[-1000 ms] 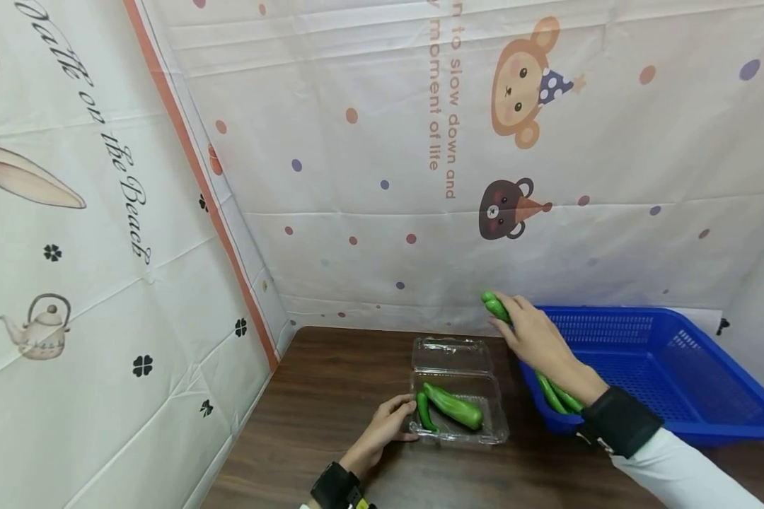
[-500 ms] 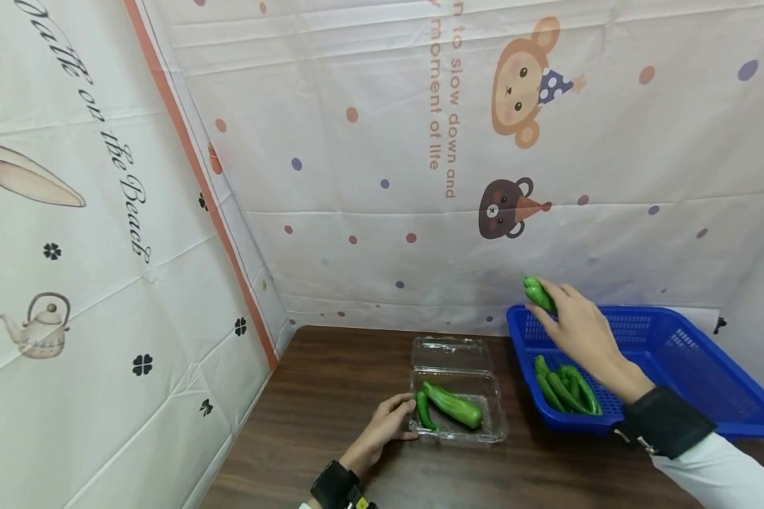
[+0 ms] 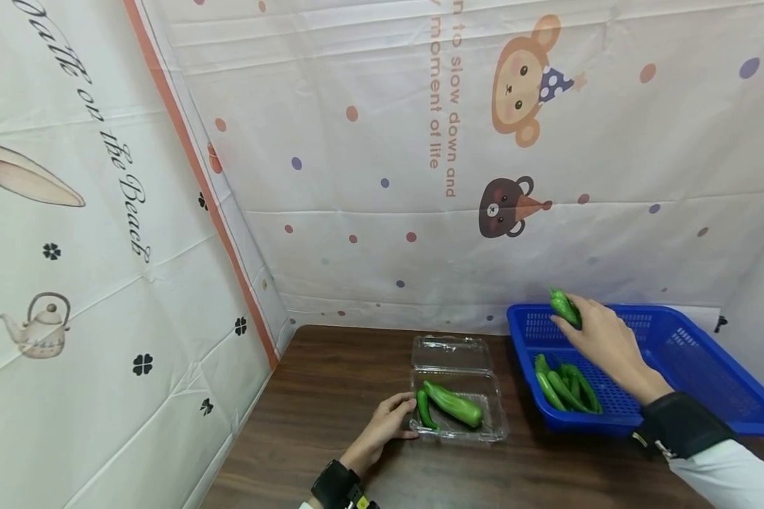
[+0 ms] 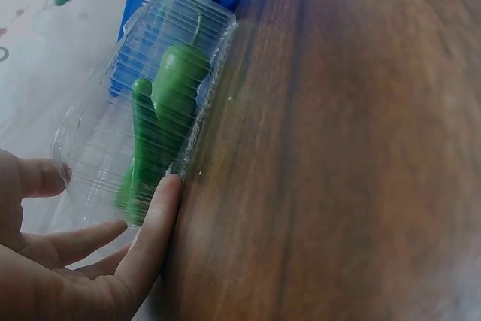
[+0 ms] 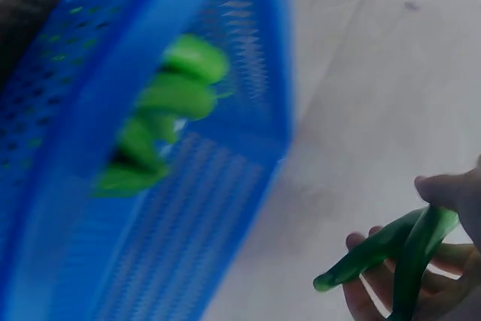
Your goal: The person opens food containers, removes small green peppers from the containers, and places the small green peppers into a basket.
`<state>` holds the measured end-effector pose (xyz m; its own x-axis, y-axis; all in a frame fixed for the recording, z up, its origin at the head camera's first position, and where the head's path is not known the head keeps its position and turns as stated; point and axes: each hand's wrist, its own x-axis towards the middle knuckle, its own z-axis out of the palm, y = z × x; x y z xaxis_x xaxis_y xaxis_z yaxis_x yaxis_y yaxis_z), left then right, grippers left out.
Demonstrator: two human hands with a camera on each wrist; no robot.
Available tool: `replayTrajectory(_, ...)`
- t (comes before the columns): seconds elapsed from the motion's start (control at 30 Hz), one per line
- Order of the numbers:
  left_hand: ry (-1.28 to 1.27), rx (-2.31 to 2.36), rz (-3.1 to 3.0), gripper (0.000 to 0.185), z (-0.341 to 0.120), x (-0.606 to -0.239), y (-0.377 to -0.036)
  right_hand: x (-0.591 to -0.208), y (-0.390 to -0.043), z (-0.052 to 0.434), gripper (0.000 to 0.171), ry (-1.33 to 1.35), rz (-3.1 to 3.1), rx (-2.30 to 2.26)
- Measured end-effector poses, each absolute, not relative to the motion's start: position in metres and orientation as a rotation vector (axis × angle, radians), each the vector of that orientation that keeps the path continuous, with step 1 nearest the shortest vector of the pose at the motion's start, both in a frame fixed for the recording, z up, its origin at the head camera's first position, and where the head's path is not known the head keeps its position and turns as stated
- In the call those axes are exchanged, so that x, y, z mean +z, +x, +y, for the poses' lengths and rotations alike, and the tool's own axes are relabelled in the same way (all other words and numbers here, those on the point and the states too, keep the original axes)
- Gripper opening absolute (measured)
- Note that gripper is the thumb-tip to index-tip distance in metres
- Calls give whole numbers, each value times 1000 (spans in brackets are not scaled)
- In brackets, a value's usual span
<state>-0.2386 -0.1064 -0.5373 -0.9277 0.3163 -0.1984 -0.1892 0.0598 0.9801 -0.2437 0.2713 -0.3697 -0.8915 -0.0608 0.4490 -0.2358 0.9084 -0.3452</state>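
two hands work at once, low in the head view. nearest, at lower centre, the left hand [image 3: 382, 428] rests on the dark wooden table [image 3: 331, 396] with relaxed, nearly straight fingers [image 4: 154, 219] laid against the left edge of the clear clamshell box [image 3: 460, 396]; it steadies the box and pinches nothing. inside that box lie a fat green pepper [image 3: 453, 405] and a thin one [image 3: 424, 411] just beside it, touching, while the hinged lid [image 3: 450, 353] is folded back flat behind. further right and higher, the blue basket [image 3: 707, 382] holds a small heap of green peppers [image 3: 563, 389] in its near left corner. above the basket's far left corner, middle right of the frame, the right hand [image 3: 601, 339] pinches a held pepper [image 3: 564, 308] between curled fingers and thumb; the right wrist view suggests two slim pods in that grip [image 5: 398, 257], clear of the basket floor. judging by how things lie, the sorting of peppers between box and basket is in hand, with the pepper carried in the air, well apart from the box. the next move would call for a steady carry, a gentle lowering and a clean release, with the left hand bracing the light box so it does not slide.
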Motion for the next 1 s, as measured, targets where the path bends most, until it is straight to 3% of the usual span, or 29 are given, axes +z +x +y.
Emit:
replayTrajectory(0.37, 109, 1929, 1982, 55, -106, -537, -238, -398, -248, 300, 60, 123, -2837, 584)
replayTrajectory(1.0, 128, 1932, 1974, 55, -106, -535, -238, -429, -245, 303, 66, 144, -3196, 531)
